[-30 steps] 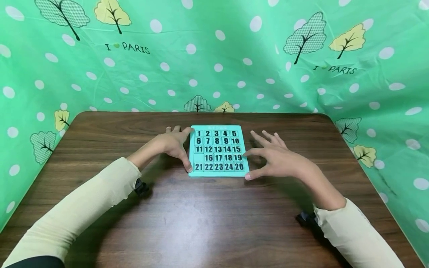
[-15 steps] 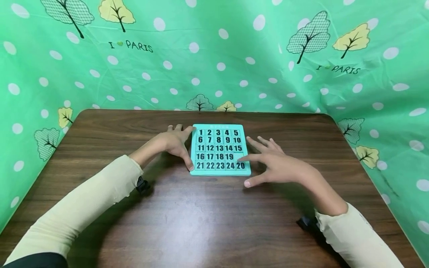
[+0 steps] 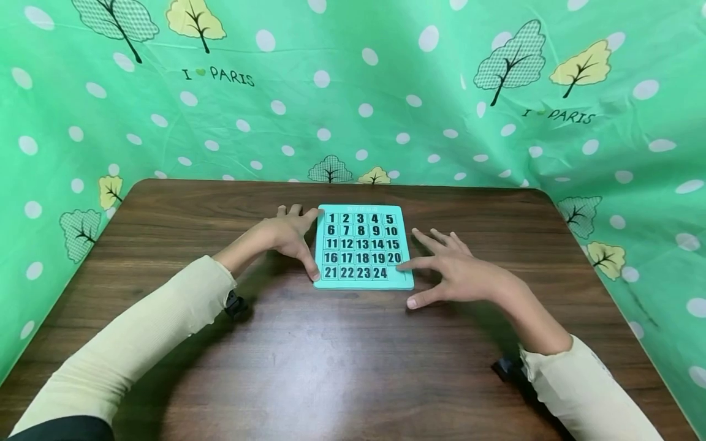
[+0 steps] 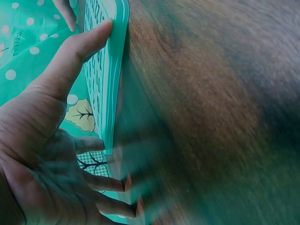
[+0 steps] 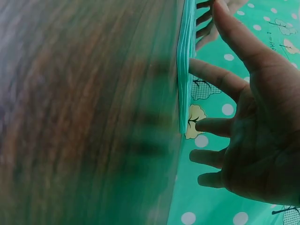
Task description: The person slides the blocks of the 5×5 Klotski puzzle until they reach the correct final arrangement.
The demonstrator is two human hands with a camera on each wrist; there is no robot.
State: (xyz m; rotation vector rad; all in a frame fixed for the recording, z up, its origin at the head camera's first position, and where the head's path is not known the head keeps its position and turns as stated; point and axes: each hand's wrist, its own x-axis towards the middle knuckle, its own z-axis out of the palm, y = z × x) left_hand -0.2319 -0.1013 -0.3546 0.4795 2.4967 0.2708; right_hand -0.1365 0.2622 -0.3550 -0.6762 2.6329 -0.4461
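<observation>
A turquoise number slide puzzle (image 3: 362,244) lies flat on the table, its tiles in rows from 1 to 24. The gap is at the lower right corner, below tile 20 (image 3: 394,258). My left hand (image 3: 289,236) steadies the puzzle's left side, thumb on the near corner and index finger at the far one. In the left wrist view, the thumb (image 4: 89,40) presses on the frame's rim. My right hand (image 3: 463,272) is spread at the other side. Its index fingertip touches the puzzle beside the gap; the thumb and other fingers stay off it.
The brown wooden table (image 3: 309,367) reaches toward me in front of the puzzle. Behind and around it hangs a green polka-dot cloth (image 3: 353,79) printed with trees. Dark straps with cameras (image 3: 236,304) sit at the wrists.
Tiles 16 to 19 have slid left along their row, then tile 20 has slid up, so the gap is now at the bottom right. The right index finger moved with them; the left hand stayed.
</observation>
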